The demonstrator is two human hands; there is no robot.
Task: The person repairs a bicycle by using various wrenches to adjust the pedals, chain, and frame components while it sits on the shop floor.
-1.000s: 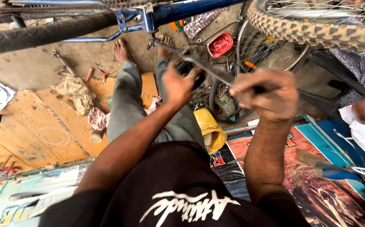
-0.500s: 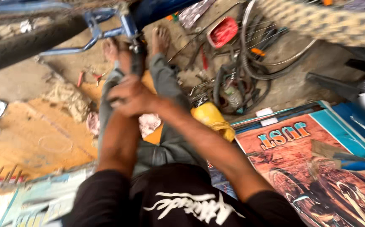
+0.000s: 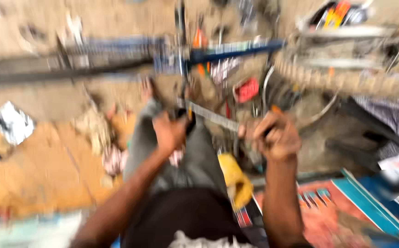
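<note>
The picture is heavily blurred. My left hand [image 3: 169,133] is closed around the dark near end of a long thin metal bar [image 3: 213,117]. The bar slants down to the right, where my right hand [image 3: 275,138] grips its other end. Both hands are held above my outstretched legs in grey trousers [image 3: 185,160]. Beyond them hangs a bicycle with a blue frame tube [image 3: 236,48], and its knobbly tyre [image 3: 346,80] is up at the right.
A black tyre [image 3: 48,69] stretches across the upper left. A red object [image 3: 247,89] and a wheel rim lie past my feet, and a yellow container [image 3: 236,179] sits by my right thigh. Printed posters [image 3: 346,206] cover the ground at the lower right. Patterned cloth [image 3: 392,115] is at the right edge.
Half a second ago my hands were together up near the bicycle frame. Now they are apart, one at each end of the bar. The view has swung and blurred.
</note>
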